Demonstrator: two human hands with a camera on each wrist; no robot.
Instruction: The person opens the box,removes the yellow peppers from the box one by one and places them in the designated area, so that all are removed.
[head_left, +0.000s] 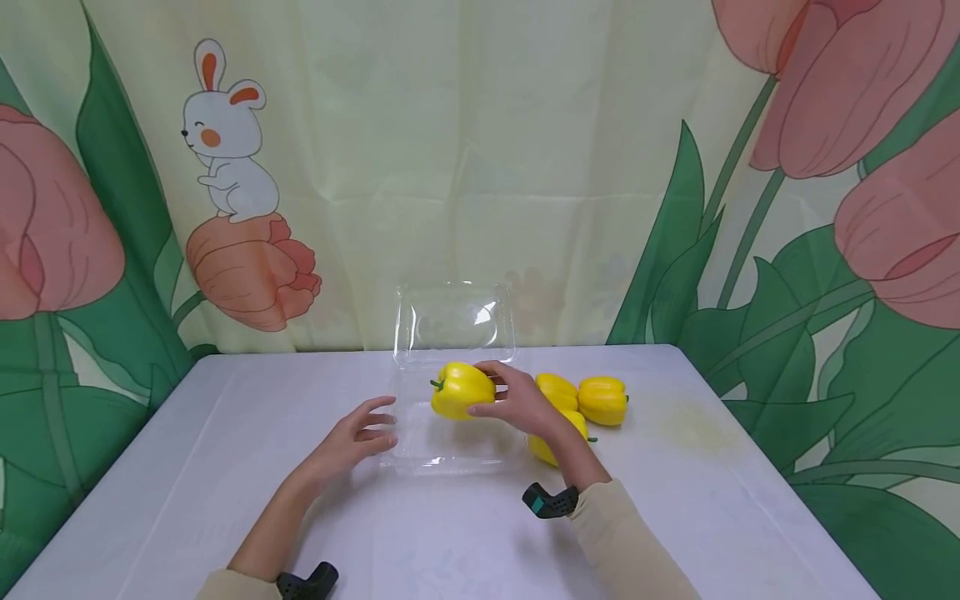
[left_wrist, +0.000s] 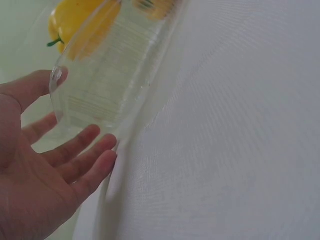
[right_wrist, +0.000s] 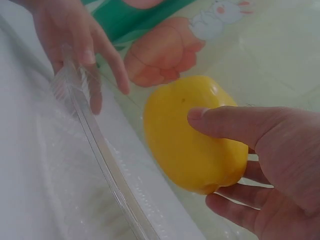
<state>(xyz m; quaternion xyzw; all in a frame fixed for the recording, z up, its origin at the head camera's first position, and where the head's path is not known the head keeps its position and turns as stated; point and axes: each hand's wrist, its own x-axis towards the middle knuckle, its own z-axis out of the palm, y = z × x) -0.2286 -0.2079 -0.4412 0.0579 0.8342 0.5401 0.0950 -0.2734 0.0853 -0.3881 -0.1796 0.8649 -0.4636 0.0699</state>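
Note:
My right hand (head_left: 522, 402) holds a yellow bell pepper (head_left: 457, 390) above the base of a clear plastic clamshell box (head_left: 450, 461). In the right wrist view the thumb lies across one side of the pepper (right_wrist: 185, 140), with the other fingers behind it. The pepper's green stem points left in the head view. At the box's left edge is my left hand (head_left: 352, 435), its fingers spread and loosely bent. The left wrist view shows these fingertips right at the clear wall (left_wrist: 95, 95). The box's lid (head_left: 453, 321) stands raised at the back.
Right of the box, three more yellow bell peppers lie grouped on the table: one at the back (head_left: 557, 389), one to the right (head_left: 603, 401) and one in front (head_left: 542, 449), partly behind my right wrist. A printed curtain (head_left: 562, 167) hangs behind the white table (head_left: 450, 542).

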